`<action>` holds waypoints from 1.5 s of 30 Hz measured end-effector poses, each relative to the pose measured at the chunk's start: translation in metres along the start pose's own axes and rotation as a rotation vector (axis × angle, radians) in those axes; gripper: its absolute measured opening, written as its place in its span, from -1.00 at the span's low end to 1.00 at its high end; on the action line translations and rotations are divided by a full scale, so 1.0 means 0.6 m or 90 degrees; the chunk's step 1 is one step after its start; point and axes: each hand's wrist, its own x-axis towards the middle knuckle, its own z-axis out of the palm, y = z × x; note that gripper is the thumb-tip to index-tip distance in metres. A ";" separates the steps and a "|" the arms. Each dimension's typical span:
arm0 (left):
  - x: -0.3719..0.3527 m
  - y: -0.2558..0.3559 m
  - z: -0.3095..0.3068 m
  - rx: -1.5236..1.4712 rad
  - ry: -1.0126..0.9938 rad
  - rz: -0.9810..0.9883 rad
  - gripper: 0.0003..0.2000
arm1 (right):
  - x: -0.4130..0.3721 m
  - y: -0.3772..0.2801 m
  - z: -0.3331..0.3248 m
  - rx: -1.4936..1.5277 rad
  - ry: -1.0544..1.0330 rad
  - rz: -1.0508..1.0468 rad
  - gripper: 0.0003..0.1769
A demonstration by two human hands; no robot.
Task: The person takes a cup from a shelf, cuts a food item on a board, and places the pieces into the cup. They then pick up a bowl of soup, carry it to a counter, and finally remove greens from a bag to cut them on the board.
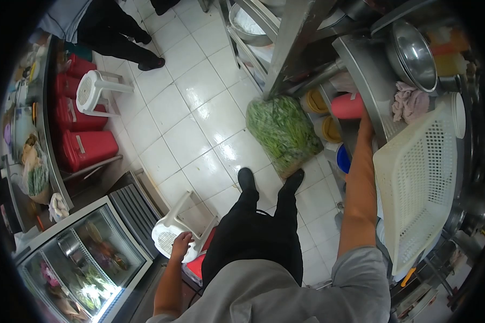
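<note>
Head cam: R hand (366, 127) at red container (345, 106), long axis approx. crosswise, can't tell grip; L hand (182, 245) half-curled, empty.

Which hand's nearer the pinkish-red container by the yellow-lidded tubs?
Right. The right hand is right at the pinkish-red container, fingers hidden, so contact is unclear; the left hand is well away, by the nearer white stool.
</note>
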 end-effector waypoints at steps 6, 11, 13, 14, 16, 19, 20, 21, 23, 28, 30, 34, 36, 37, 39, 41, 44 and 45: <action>0.015 -0.035 -0.013 -0.007 -0.001 -0.015 -0.65 | -0.012 0.015 -0.012 0.083 0.009 0.067 -0.43; 0.020 -0.019 -0.001 -0.022 -0.018 -0.013 -0.65 | -0.029 -0.022 -0.066 0.167 -0.026 -0.004 -0.37; 0.014 0.002 0.003 -0.032 -0.026 0.021 -0.64 | -0.035 -0.009 -0.078 0.159 -0.008 0.012 -0.37; 0.016 0.005 0.003 -0.031 -0.030 0.019 -0.64 | -0.038 -0.001 -0.085 0.156 0.003 0.022 -0.37; 0.016 0.014 0.005 -0.035 -0.032 0.010 -0.64 | -0.043 0.017 -0.102 0.147 0.018 0.043 -0.37; 0.020 0.014 0.005 -0.044 -0.035 0.003 -0.64 | -0.063 0.033 -0.116 0.145 0.027 0.062 -0.37; 0.024 0.013 0.005 -0.023 -0.037 -0.005 -0.64 | -0.067 0.038 -0.121 0.145 0.029 0.065 -0.37; 0.027 0.011 0.005 -0.003 -0.040 -0.013 -0.64 | -0.071 0.042 -0.124 0.145 0.030 0.069 -0.37; 0.034 0.008 0.004 0.004 -0.046 -0.021 -0.64 | -0.078 0.049 -0.127 0.147 0.029 0.075 -0.37; 0.037 0.015 0.010 0.005 -0.023 0.012 -0.65 | -0.089 0.062 -0.128 0.160 0.034 0.095 -0.36; 0.035 0.022 0.014 -0.004 -0.031 0.034 -0.65 | -0.095 0.060 -0.134 0.172 0.034 0.100 -0.36; 0.030 0.029 0.028 -0.016 -0.036 0.034 -0.65 | -0.120 0.050 -0.150 0.211 0.035 0.124 -0.36; 0.029 0.028 0.034 -0.031 -0.031 0.037 -0.65 | -0.155 0.037 -0.162 0.257 0.042 0.152 -0.36; 0.031 0.024 0.034 -0.034 -0.029 0.038 -0.65 | -0.181 0.026 -0.168 0.285 0.032 0.176 -0.36; 0.038 0.014 0.037 -0.032 -0.034 0.048 -0.66 | -0.252 -0.002 -0.169 0.363 0.005 0.256 -0.36; 0.050 0.008 0.040 -0.019 -0.039 0.057 -0.66 | -0.343 -0.053 -0.170 0.371 -0.081 0.382 -0.41; 0.062 0.016 0.048 0.003 -0.049 0.061 -0.67 | -0.535 -0.079 -0.191 0.270 -0.496 0.378 -0.43; 0.065 0.022 0.050 0.011 -0.051 0.057 -0.67 | -0.598 -0.079 -0.201 0.243 -0.573 0.310 -0.51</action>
